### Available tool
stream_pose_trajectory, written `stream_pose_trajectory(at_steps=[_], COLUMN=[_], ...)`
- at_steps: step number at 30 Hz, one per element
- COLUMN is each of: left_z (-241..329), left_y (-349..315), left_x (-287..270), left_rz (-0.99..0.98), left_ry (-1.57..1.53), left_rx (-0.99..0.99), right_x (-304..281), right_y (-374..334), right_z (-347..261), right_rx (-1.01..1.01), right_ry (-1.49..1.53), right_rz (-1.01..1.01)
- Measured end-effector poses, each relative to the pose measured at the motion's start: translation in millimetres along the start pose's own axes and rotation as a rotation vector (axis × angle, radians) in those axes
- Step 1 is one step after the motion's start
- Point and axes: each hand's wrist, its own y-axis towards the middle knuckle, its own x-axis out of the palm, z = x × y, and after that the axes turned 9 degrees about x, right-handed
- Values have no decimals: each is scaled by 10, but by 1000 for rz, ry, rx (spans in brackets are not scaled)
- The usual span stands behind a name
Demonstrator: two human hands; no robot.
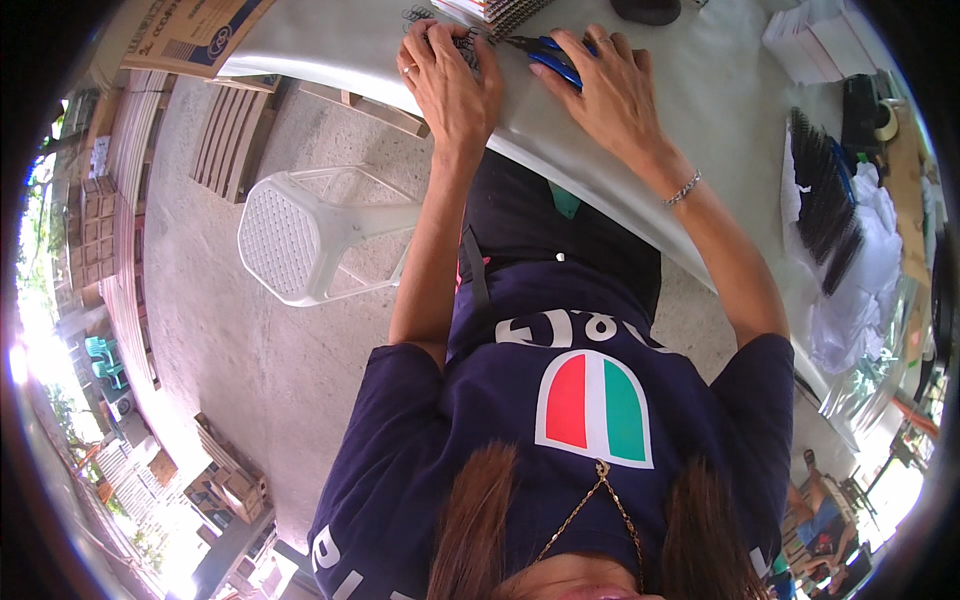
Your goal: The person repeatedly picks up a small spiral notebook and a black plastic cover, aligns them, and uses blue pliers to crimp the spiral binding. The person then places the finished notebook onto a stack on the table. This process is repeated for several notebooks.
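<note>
At the table's near edge, my left hand point(450, 85) is closed on a black spiral binding coil point(467, 45), and a loose end of the coil point(416, 14) shows past the fingertips. My right hand point(612, 95) grips pliers with blue handles point(560, 68). Their dark jaws point left, close to the coil by my left fingers; whether they touch it I cannot tell. Just beyond both hands sits a stack of spiral-bound books point(495, 10), partly cut off by the top of the picture.
A pale cover lies over the table point(700, 130). Its right side holds white paper stacks point(815, 42), a bundle of black coils point(822, 200), white plastic point(860, 260) and a tape roll point(886, 122). At left are a cardboard box point(185, 40), a white stool point(285, 235) and a wooden pallet point(232, 135).
</note>
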Motion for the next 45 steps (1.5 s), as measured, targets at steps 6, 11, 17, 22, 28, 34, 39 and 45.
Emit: stream_pose_trajectory(at_steps=[6,11,17,22,28,34,39,45], left_z=[-5,0,-21,-6,-99,-122,-800,-778], left_y=[-8,0,-2,11,3,112,236,159], left_x=[0,-4,21,15,-33,-184,-54,-146], left_rz=[0,3,4,-15,-25,-71,-59,-281], left_ry=[24,-10,-7,19,-44,-219,-220,-124], left_rx=[-10,13,6,-10,16,-37,149,207], right_x=[63,61,-88,-128,-285,-136,-202,84], right_y=[55,61,160,206,101,-108,23,-21], right_z=[-31,-44,-255,-204,143,527,-79,-716], right_rx=[-17,-40,69,99,242,100,-58,-52], right_ry=[10,23,36,88,29,-200,269,500], right_rz=[6,0,-224,-287,-307,-31,-43,-32])
